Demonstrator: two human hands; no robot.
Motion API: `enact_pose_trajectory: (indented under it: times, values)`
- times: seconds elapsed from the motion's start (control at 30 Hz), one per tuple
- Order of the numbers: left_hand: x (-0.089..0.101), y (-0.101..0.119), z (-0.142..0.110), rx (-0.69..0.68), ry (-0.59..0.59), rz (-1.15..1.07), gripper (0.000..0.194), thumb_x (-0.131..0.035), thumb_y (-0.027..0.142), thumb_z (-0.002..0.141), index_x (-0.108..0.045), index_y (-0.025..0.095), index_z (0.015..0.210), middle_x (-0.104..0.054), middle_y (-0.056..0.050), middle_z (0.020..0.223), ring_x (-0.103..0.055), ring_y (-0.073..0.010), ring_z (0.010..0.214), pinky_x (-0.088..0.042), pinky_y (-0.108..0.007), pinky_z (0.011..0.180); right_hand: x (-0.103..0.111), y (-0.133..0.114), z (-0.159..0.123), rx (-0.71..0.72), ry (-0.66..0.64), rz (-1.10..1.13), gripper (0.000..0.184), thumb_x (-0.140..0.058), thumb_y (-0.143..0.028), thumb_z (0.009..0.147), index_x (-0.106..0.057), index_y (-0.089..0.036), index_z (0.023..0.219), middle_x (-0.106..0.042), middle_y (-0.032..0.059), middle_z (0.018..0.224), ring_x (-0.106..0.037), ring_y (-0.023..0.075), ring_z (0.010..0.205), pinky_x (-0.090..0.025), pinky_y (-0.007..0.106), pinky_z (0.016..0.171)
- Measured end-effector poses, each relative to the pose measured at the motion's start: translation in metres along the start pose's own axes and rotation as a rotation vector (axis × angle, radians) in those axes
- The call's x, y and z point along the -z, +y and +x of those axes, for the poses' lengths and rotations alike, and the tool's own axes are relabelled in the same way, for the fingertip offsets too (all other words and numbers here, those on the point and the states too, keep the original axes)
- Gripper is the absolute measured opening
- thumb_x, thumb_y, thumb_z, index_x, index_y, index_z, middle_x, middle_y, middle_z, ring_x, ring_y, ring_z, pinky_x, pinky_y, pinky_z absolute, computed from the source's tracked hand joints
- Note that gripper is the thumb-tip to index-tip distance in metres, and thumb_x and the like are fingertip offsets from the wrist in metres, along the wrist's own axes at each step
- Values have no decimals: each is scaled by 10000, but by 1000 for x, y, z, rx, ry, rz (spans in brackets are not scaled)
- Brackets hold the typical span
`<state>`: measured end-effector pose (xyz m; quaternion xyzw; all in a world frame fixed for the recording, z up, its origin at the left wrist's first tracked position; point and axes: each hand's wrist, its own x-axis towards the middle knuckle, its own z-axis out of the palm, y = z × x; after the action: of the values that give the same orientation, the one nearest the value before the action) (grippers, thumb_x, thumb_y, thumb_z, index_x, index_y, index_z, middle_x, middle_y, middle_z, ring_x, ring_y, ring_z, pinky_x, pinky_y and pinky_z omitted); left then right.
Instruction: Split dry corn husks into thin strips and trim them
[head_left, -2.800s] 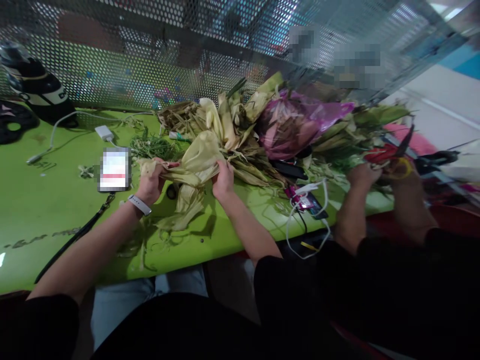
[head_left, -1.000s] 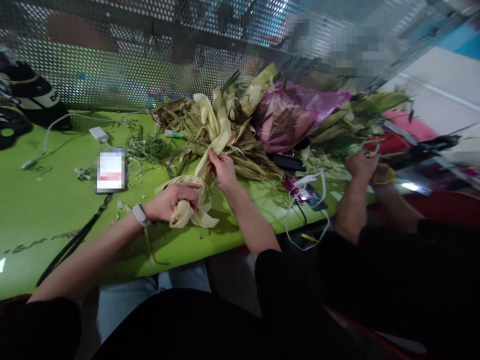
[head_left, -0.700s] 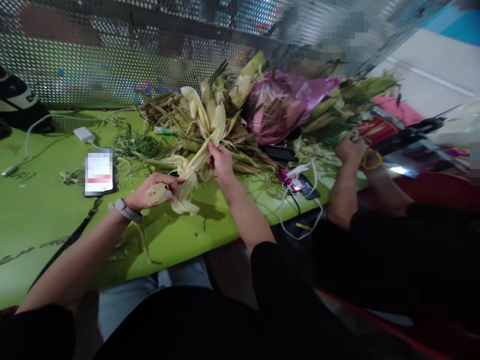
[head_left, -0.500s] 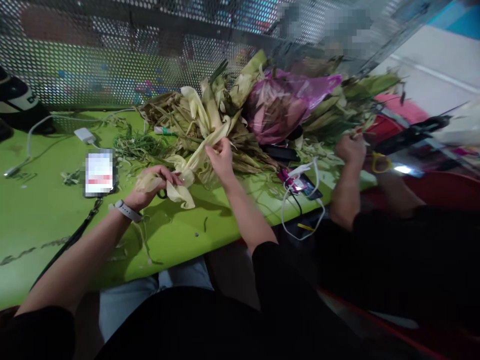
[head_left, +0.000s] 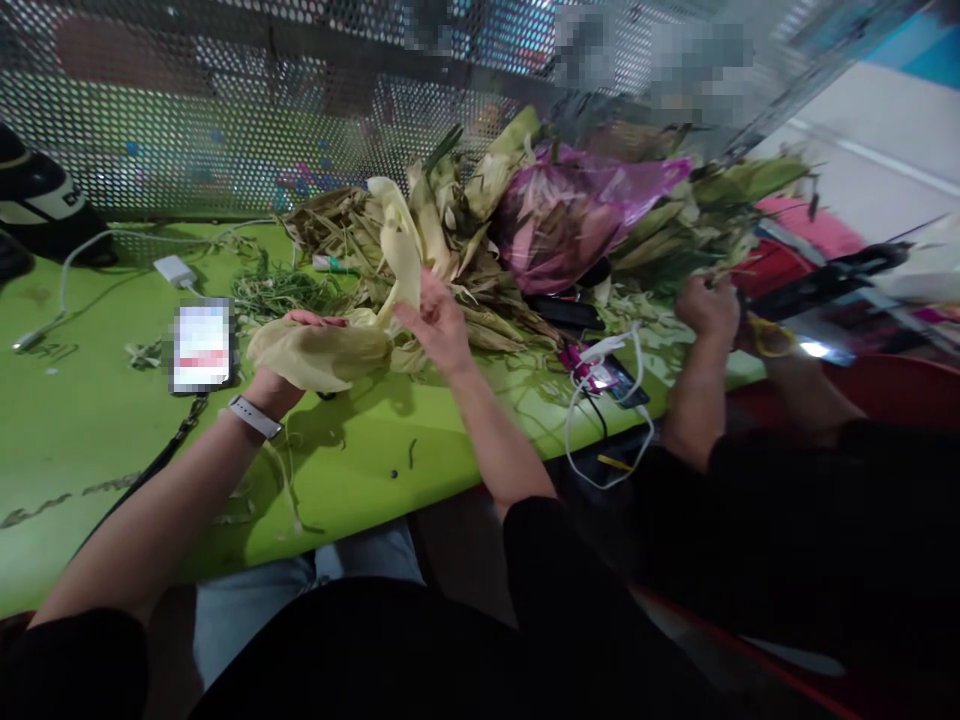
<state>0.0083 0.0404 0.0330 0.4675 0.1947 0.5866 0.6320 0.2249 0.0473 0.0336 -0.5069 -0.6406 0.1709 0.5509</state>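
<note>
Over the tabletop, our right hand is pinching pale corn husks between thumb and fingers, while our left hand is supporting their draped end (we cannot tell its fingers' closure). We are risking splits if we are pulling unevenly on thin layers.

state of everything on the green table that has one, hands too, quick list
left hand: closed on pale husk
right hand: closed on husk strip
pale husk: spread out over left hand
husk strip: raised, bent
wristband: fastened
phone with strap: screen lit, lying flat
purple bag: bulging, full
green strands: heaped, tangled
white cable: looped, hanging past the edge
</note>
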Motion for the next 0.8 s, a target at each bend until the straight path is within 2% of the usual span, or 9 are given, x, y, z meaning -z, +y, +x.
enact_pose_trajectory:
  times: [0.07, 0.17, 0.23, 0.33, 0.43, 0.5, 0.57, 0.67, 0.8]
  values:
    - [5, 3, 1, 48, -56, 27, 240, -772, 421, 718, -659, 218, 778, -744, -12, 836, -697, -199, 868, -554, -385, 865, 0, 2, 3, -106, -76, 155, 255, -646, -437, 835, -698, -206, 931, -692, 35, 886, -661, 182, 878, -557, 298, 772]
    - [12, 13, 2, 227, -319, 163, 308, -720, 492, 732, -691, 194, 808, -730, -47, 779, -690, -235, 786, -553, -427, 823, -2, 1, 2, -211, -68, 292, 229, -668, -417, 809, -691, -189, 816, -653, 3, 753, -599, 130, 715, -510, 243, 671]
    - [15, 23, 4, 351, -524, 260, 350, -701, 443, 749, -725, 166, 963, -751, -96, 904, -696, -282, 894, -527, -464, 888, -4, -1, -1, -247, -66, 302, 233, -673, -426, 803, -669, -193, 798, -615, -14, 706, -541, 110, 647, -467, 222, 607]
    - [18, 34, 6, 453, -804, 222, 662, -747, 527, 661, -672, 163, 1208, -707, -190, 1167, -649, -380, 1110, -501, -525, 946, -7, -5, -5, -244, -63, 238, 277, -673, -457, 805, -609, -197, 734, -528, -37, 631, -447, 97, 584, -395, 211, 547]
    - [20, 31, 10, 409, -615, 98, 758, -594, 734, 691, -650, 197, 1222, -687, -174, 1211, -637, -375, 1132, -526, -536, 901, -10, -8, -8, -223, -79, 226, 316, -689, -465, 796, -562, -198, 686, -477, -45, 614, -402, 92, 567, -350, 213, 531]
    - [17, 22, 10, 360, -344, 168, 632, -571, 681, 771, -658, 196, 1167, -705, -130, 1144, -662, -301, 1050, -535, -481, 885, -13, -10, -12, -209, -120, 240, 338, -702, -458, 788, -542, -193, 653, -453, -48, 600, -385, 88, 556, -327, 216, 523]
    - [11, 10, 8, 299, -148, 333, 484, -738, 515, 736, -675, 173, 1072, -714, -95, 1044, -665, -218, 936, -532, -389, 866, -17, -12, -15, -192, -200, 261, 363, -704, -452, 787, -527, -185, 616, -426, -53, 573, -371, 83, 541, -301, 218, 511]
    - [-1, -6, 2, 195, -114, 447, 437, -851, 406, 645, -684, 148, 956, -708, -68, 940, -651, -177, 844, -516, -332, 821, -20, -17, -20, -182, -284, 284, 404, -679, -471, 807, -523, -174, 581, -404, -53, 546, -357, 75, 524, -270, 219, 497]
    - [-8, -11, -1, 143, -106, 486, 321, -804, 437, 707, -698, 143, 777, -656, -15, 716, -577, -123, 651, -464, -269, 641, -20, -18, -19, -245, -233, 350, 450, -623, -561, 825, -561, -175, 603, -450, -38, 563, -399, 81, 536, -316, 213, 507]
